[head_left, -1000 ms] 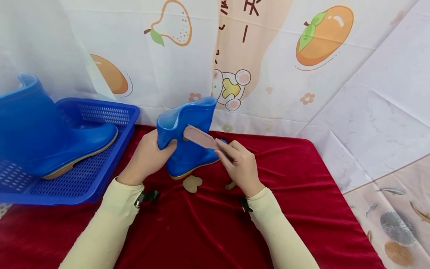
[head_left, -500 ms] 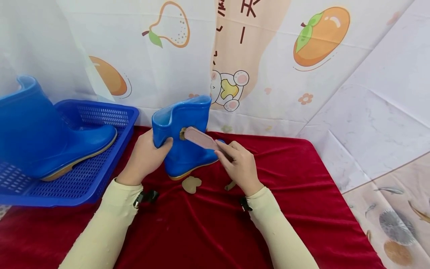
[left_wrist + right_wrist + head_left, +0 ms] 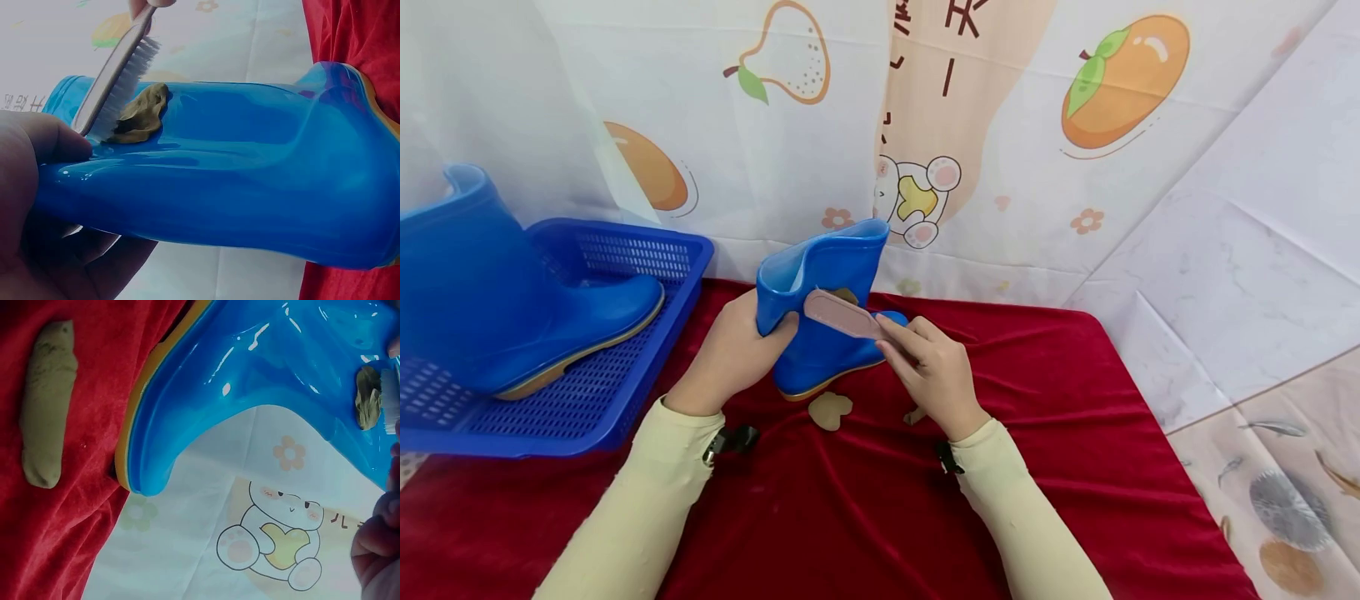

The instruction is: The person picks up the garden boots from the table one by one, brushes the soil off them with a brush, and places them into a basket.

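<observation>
A blue boot [image 3: 827, 346] stands on the red cloth, its upper shaft gripped by my left hand [image 3: 730, 354], thumb on the outside. My right hand [image 3: 940, 375] pinches the handle of a pinkish brush [image 3: 842, 315]. In the left wrist view the white bristles [image 3: 128, 87] touch a brown clay-like lump [image 3: 145, 115] stuck on the shaft. The right wrist view shows the same lump [image 3: 369, 398] beside the bristles at the right edge. My left hand's fingers [image 3: 94, 256] lie partly hidden under the boot.
A blue basket [image 3: 617, 417] at the left holds another, larger-looking blue boot [image 3: 482, 292]. A flat tan piece [image 3: 830, 411] lies on the red cloth [image 3: 820, 517] before the held boot. A tan roll [image 3: 49, 406] lies near the toe. A printed curtain hangs behind.
The held boot shifted slightly left, then back right. The brush head has moved slightly left and down across the shaft, uncovering part of the brown lump above it. Both hands keep their holds.
</observation>
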The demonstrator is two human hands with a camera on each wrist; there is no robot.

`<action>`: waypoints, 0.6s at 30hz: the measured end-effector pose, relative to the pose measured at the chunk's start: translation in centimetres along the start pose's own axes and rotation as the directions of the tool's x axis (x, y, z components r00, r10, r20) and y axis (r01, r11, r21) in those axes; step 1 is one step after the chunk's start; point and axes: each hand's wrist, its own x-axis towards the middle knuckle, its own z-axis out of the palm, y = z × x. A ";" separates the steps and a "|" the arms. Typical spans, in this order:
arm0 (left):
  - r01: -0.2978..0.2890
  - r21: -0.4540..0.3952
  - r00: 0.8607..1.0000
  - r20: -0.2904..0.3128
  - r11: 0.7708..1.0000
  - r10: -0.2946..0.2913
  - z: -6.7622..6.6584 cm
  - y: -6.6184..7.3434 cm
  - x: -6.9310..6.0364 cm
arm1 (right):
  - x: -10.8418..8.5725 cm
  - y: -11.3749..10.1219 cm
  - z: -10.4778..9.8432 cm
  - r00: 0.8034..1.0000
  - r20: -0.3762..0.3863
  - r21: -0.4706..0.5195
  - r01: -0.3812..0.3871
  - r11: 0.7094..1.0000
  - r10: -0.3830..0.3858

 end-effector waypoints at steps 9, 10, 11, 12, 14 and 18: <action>0.016 -0.002 0.998 -0.068 1.000 -0.016 -0.1 -0.5 0.3 | -0.3 0.5 0.0 0.996 0.051 -0.006 -0.079 0.997 0.079; 0.018 -0.005 0.997 -0.076 1.000 -0.018 -0.1 -0.6 0.3 | -0.3 0.6 0.0 0.995 0.056 -0.007 -0.084 0.996 0.085; 0.021 -0.009 0.996 -0.083 1.000 -0.022 -0.2 -0.6 0.3 | -0.3 0.7 0.0 0.994 0.061 -0.008 -0.091 0.996 0.091; 0.023 -0.011 0.996 -0.089 1.000 -0.024 -0.2 -0.7 0.3 | -0.4 0.7 0.0 0.993 0.066 -0.009 -0.095 0.995 0.095; 0.028 -0.017 0.995 -0.095 0.999 -0.029 -0.2 -0.7 0.3 | -0.4 0.8 0.0 0.993 0.068 -0.012 -0.091 0.996 0.092; 0.029 -0.021 0.996 -0.087 0.999 -0.031 -0.2 -0.6 0.3 | -0.3 0.9 -0.1 0.998 0.043 -0.005 -0.036 0.999 0.036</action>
